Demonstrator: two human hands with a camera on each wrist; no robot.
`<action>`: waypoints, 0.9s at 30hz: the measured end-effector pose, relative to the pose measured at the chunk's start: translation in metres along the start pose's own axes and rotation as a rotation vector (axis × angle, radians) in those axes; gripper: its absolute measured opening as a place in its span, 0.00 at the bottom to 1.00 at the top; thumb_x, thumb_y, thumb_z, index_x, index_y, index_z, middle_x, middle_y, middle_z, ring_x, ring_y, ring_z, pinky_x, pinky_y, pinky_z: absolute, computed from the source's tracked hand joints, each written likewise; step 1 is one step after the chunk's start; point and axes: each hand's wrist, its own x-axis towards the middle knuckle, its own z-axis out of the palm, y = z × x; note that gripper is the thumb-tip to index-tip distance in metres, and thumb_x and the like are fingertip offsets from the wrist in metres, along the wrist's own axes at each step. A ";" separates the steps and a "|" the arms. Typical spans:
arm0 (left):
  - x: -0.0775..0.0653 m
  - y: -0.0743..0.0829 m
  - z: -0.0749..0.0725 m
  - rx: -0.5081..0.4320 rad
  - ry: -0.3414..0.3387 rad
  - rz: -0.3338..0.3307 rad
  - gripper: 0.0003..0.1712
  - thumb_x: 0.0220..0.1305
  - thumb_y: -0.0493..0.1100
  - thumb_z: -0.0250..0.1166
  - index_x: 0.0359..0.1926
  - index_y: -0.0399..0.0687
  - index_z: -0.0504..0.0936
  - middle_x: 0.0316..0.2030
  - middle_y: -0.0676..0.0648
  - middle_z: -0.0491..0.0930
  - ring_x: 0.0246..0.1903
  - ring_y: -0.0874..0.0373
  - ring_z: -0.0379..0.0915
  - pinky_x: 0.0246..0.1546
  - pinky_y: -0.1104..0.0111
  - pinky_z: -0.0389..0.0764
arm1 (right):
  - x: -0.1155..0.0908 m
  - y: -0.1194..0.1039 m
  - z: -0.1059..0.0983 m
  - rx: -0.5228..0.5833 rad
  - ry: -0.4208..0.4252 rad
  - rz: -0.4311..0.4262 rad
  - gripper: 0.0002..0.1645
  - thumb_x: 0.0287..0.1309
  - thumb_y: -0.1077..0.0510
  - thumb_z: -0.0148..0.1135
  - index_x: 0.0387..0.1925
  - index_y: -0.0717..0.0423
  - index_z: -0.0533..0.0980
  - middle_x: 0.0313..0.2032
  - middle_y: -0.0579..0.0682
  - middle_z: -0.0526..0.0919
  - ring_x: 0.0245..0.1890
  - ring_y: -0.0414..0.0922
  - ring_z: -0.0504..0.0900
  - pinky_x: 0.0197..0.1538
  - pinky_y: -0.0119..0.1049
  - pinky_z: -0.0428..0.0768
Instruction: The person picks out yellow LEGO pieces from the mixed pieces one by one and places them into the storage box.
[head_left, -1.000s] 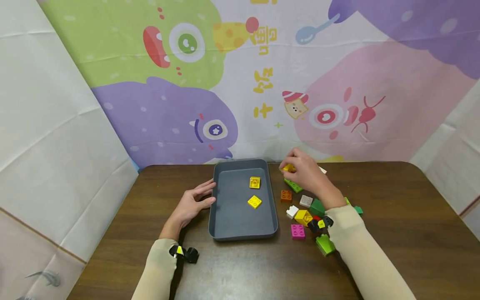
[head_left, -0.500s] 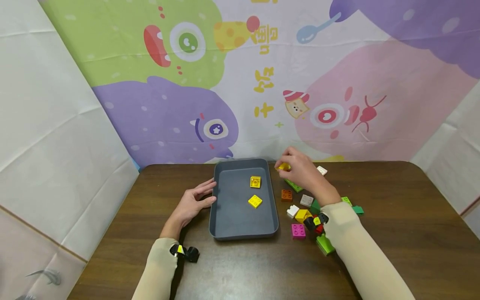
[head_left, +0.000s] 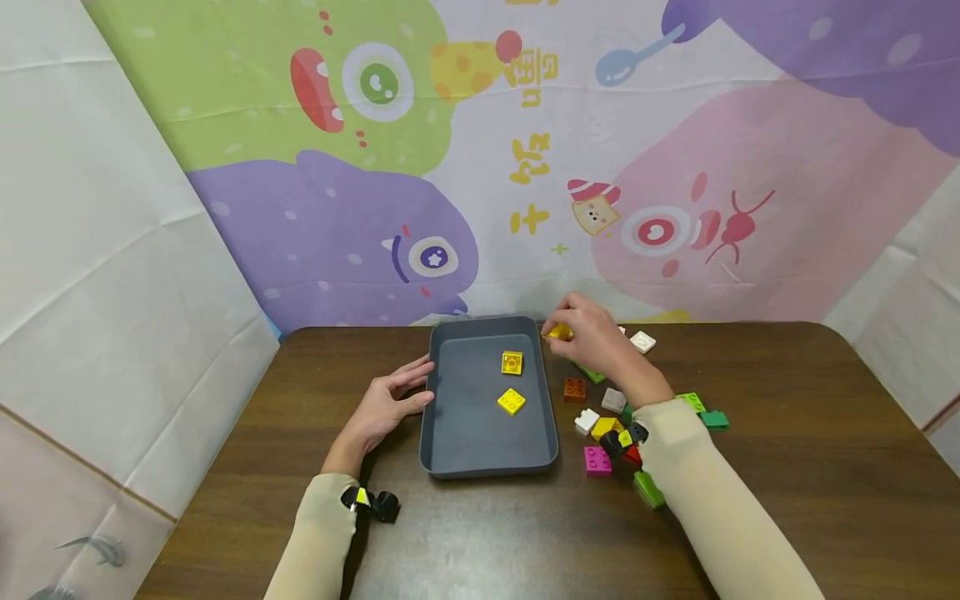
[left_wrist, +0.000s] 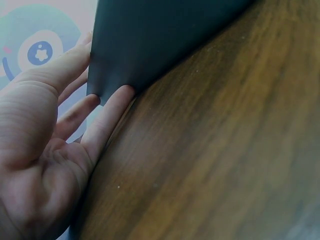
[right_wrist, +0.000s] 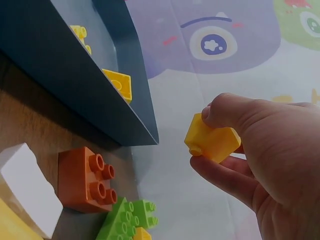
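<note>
My right hand [head_left: 592,340] pinches a yellow toy brick [right_wrist: 212,140] between thumb and fingers, raised beside the far right corner of a dark grey tray [head_left: 465,425]. In the right wrist view the brick has a slanted face and a stud showing. Two flat yellow bricks lie in the tray: one [head_left: 512,363] with its hollow side up, the other [head_left: 512,402] studs up. At the tray's left side, my left hand [head_left: 378,415] rests with extended fingers touching the outer wall, also visible in the left wrist view.
Loose bricks lie right of the tray: an orange one [head_left: 574,389], a pink one [head_left: 597,461], a white one [head_left: 587,422], a grey one [head_left: 613,400] and several green ones, some partly under my right arm. A printed cloth [head_left: 525,275] hangs behind the table [head_left: 465,533].
My right hand has moved left with the yellow brick, from above the loose bricks to the tray's right rim. My left hand and the tray stay in place.
</note>
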 end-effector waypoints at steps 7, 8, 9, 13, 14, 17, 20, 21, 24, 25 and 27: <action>0.000 -0.001 0.000 -0.001 0.002 -0.008 0.36 0.65 0.44 0.69 0.71 0.42 0.69 0.77 0.47 0.59 0.71 0.42 0.61 0.49 0.77 0.82 | 0.002 -0.003 0.005 -0.002 0.000 -0.012 0.06 0.56 0.60 0.70 0.36 0.53 0.87 0.40 0.51 0.77 0.37 0.48 0.76 0.39 0.44 0.81; 0.000 -0.001 0.000 -0.002 0.003 -0.007 0.36 0.65 0.44 0.69 0.71 0.42 0.69 0.77 0.47 0.59 0.71 0.42 0.61 0.49 0.77 0.82 | 0.002 -0.004 0.005 0.001 -0.003 -0.009 0.06 0.56 0.60 0.70 0.36 0.53 0.87 0.40 0.51 0.77 0.37 0.48 0.76 0.39 0.44 0.80; 0.000 0.000 0.000 -0.002 0.004 -0.006 0.36 0.65 0.44 0.69 0.71 0.42 0.69 0.77 0.47 0.59 0.71 0.42 0.61 0.49 0.77 0.82 | 0.003 -0.005 0.006 0.004 -0.007 -0.004 0.06 0.56 0.61 0.69 0.36 0.53 0.87 0.40 0.51 0.77 0.37 0.48 0.76 0.39 0.44 0.80; 0.000 0.000 0.000 0.001 0.006 -0.008 0.36 0.65 0.44 0.69 0.71 0.42 0.70 0.77 0.47 0.59 0.71 0.42 0.61 0.48 0.78 0.82 | 0.005 -0.009 0.007 0.021 -0.025 0.012 0.06 0.56 0.61 0.68 0.37 0.54 0.87 0.41 0.51 0.77 0.38 0.49 0.76 0.40 0.43 0.80; 0.000 0.001 0.000 0.001 0.007 -0.009 0.36 0.65 0.44 0.69 0.71 0.43 0.70 0.77 0.47 0.59 0.71 0.42 0.61 0.48 0.78 0.82 | 0.006 -0.009 0.008 0.020 -0.030 0.014 0.06 0.56 0.61 0.68 0.37 0.53 0.87 0.41 0.51 0.76 0.38 0.49 0.76 0.40 0.43 0.80; 0.000 0.001 0.000 -0.003 0.007 -0.008 0.36 0.65 0.44 0.69 0.71 0.42 0.70 0.77 0.47 0.59 0.71 0.41 0.61 0.48 0.78 0.82 | 0.006 -0.011 0.009 0.021 -0.038 0.011 0.06 0.56 0.61 0.68 0.37 0.53 0.87 0.41 0.51 0.76 0.37 0.48 0.76 0.38 0.42 0.80; 0.000 0.001 0.000 -0.010 0.008 -0.011 0.36 0.64 0.44 0.69 0.71 0.42 0.70 0.77 0.47 0.59 0.71 0.41 0.61 0.48 0.77 0.83 | 0.007 -0.012 0.011 0.020 -0.039 -0.002 0.06 0.56 0.61 0.69 0.37 0.53 0.87 0.40 0.51 0.76 0.36 0.48 0.76 0.37 0.42 0.79; 0.000 0.001 0.001 -0.011 0.007 -0.008 0.36 0.64 0.44 0.69 0.71 0.42 0.70 0.77 0.47 0.59 0.71 0.41 0.61 0.48 0.77 0.83 | 0.007 -0.013 0.011 0.021 -0.038 -0.004 0.06 0.56 0.61 0.69 0.37 0.53 0.87 0.40 0.51 0.76 0.36 0.48 0.76 0.37 0.42 0.79; 0.000 0.001 0.001 -0.016 0.009 -0.008 0.35 0.65 0.43 0.69 0.71 0.42 0.70 0.77 0.46 0.60 0.71 0.41 0.61 0.48 0.77 0.83 | 0.009 -0.015 0.012 0.022 -0.036 -0.016 0.07 0.56 0.61 0.69 0.37 0.53 0.87 0.40 0.51 0.76 0.36 0.48 0.76 0.37 0.43 0.79; 0.000 0.001 0.001 -0.016 0.008 -0.009 0.35 0.65 0.43 0.69 0.71 0.41 0.70 0.77 0.46 0.59 0.71 0.41 0.61 0.48 0.77 0.83 | 0.010 -0.016 0.012 0.020 -0.036 -0.016 0.07 0.56 0.61 0.69 0.37 0.53 0.87 0.40 0.51 0.76 0.36 0.48 0.76 0.37 0.43 0.79; 0.000 0.000 0.001 -0.016 0.006 -0.007 0.35 0.65 0.43 0.68 0.71 0.41 0.70 0.77 0.46 0.59 0.71 0.41 0.61 0.48 0.76 0.83 | 0.011 -0.018 0.013 0.017 -0.037 -0.013 0.07 0.56 0.60 0.69 0.37 0.53 0.87 0.40 0.51 0.77 0.36 0.48 0.76 0.38 0.42 0.79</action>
